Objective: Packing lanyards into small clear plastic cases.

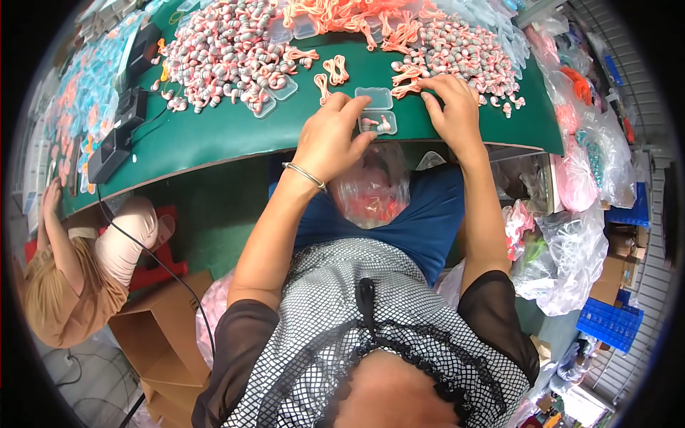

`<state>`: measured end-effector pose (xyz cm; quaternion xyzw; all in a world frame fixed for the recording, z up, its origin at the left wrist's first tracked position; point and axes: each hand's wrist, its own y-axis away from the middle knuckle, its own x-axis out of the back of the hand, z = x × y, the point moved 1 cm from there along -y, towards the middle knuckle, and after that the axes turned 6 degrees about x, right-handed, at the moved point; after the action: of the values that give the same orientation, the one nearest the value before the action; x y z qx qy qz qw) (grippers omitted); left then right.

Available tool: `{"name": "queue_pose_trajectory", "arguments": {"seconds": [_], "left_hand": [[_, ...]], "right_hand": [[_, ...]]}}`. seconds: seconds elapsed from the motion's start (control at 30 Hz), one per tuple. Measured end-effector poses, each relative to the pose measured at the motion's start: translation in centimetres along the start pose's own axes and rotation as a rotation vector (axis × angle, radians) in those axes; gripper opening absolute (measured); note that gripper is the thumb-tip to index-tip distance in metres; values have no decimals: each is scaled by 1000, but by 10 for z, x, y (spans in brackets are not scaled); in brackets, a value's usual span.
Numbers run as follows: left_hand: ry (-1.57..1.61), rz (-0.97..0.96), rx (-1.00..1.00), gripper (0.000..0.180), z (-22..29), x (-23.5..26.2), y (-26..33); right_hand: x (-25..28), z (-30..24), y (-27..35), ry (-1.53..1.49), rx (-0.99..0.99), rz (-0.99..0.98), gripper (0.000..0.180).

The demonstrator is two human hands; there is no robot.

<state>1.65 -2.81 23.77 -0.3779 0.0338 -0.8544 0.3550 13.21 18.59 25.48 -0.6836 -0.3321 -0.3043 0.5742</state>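
A small clear plastic box (386, 124) sits near the front edge of the green table, its hinged lid (374, 98) laid back flat. Inside are a few pink-and-grey striped curled pieces (370, 125). My left hand (332, 139) rests beside the box, thumb and index finger apart at its left side, holding nothing I can see. Just past its knuckles lies a looped orange cord bundle (322, 88). On the other side, my right hand (455, 114) has its thumb and index fingertips at the end of another cord bundle (405, 88).
Heaps of striped curled pieces (225, 53) cover the far left and far right of the table. Between them lies a pile of orange cords (342, 16). Black devices (110, 153) with a cable stand at left, near a seated person (75, 278). Plastic bags (564, 257) fill the right side.
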Motion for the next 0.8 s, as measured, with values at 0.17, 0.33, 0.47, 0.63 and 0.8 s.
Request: {"name": "queue_pose_trajectory", "arguments": {"seconds": [0.17,0.33,0.47,0.63,0.8], "left_hand": [[-73,-111,50,42,0,2,-4],[-51,-113,49,38,0,2,-4],[-37,-106,61,39,-1,3,-4],[-38,-93,50,43,-6,0,-4],[-6,-92,49,40,-5,-1,-6]], "right_hand": [[-11,2,-7,137,53,-47,16],[-7,-1,-3,77,98,63,11],[2,-17,1,-160,16,75,11],[-4,-39,1,-160,113,2,10],[2,-45,-4,-99,171,-112,9]]}}
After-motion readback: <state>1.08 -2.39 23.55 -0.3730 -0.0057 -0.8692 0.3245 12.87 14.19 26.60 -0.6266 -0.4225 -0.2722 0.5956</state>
